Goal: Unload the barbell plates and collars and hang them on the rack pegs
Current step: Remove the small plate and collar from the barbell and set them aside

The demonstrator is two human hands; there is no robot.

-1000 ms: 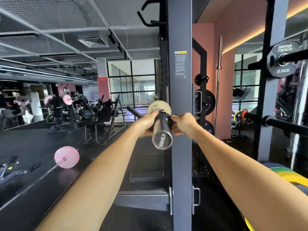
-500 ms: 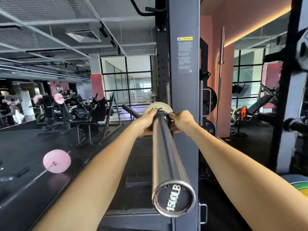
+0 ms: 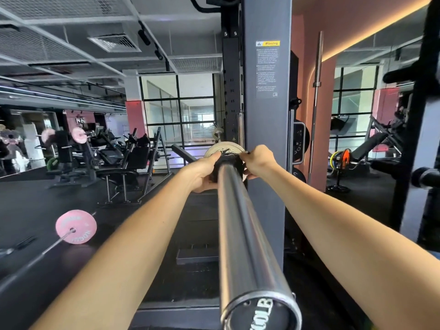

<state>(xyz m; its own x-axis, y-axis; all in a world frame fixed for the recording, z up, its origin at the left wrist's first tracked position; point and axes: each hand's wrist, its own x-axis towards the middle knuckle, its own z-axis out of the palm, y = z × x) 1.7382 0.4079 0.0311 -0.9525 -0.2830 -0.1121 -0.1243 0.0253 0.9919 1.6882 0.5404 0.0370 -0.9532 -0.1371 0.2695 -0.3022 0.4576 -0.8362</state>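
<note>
From where I watch, the barbell sleeve (image 3: 240, 234) runs almost straight away from me, its capped end near and low, its far end meeting the grey rack upright (image 3: 264, 139). That long axis settles the move, I judge: whatever comes off has to slide toward me along the sleeve.

The black collar (image 3: 227, 160) sits at the far end of the sleeve, hard against one pale plate (image 3: 222, 147) behind it. Both hands are on the collar. My left hand (image 3: 202, 172) curls round its left side, and my right hand (image 3: 258, 161) pinches its right side, fingers bent. They look equally far out, one either side of the sleeve, so neither is clearly nearer.

Count on this end: one collar, one pale plate, as far as I can tell; anything behind the plate is hidden. Dark plates (image 3: 300, 144) hang beyond the upright, at least two. A separate bar with one pink plate (image 3: 76, 226) lies on the floor to the left.
</note>
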